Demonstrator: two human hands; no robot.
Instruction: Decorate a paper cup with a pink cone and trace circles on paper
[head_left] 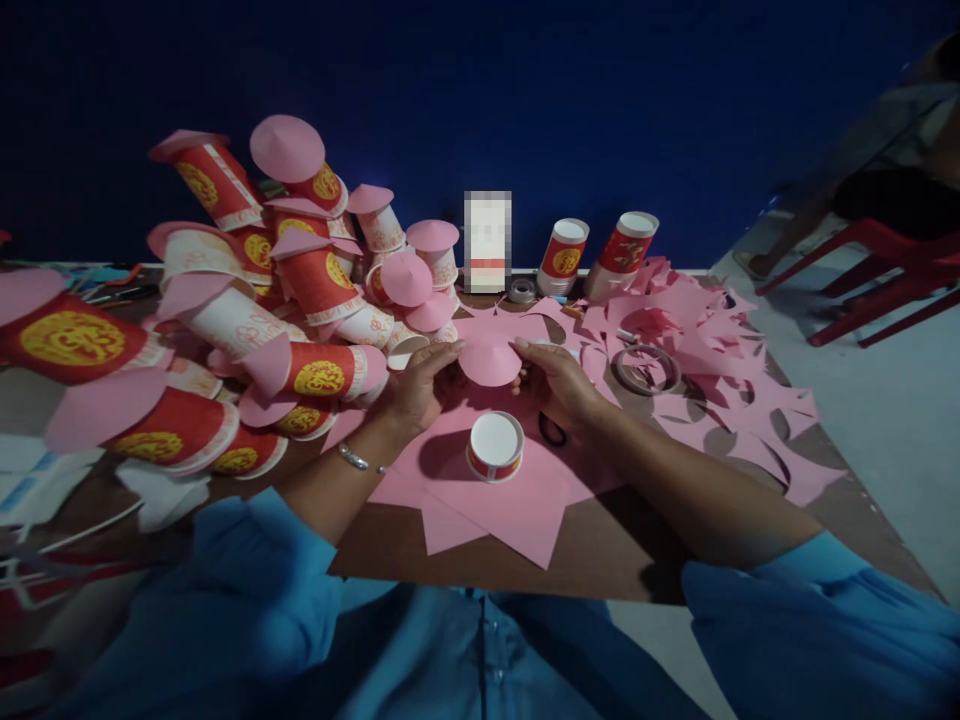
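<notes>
A shallow pink paper cone is held up between my two hands, over the far part of some pink paper sheets. My left hand pinches its left edge with thumb and fingers. On the opposite edge, my right hand grips it the same way, fingers partly hidden beneath. Just nearer to me, an upside-down red and white paper cup stands on the sheets, apart from both hands. Dark scissor handles show by my right wrist.
Left, many cups topped with pink cones lie heaped. Two stacks of upturned cups stand at the back beside a small tape roll. Pink paper offcuts and a larger ring of tape cover the right. A red stool stands beyond the table.
</notes>
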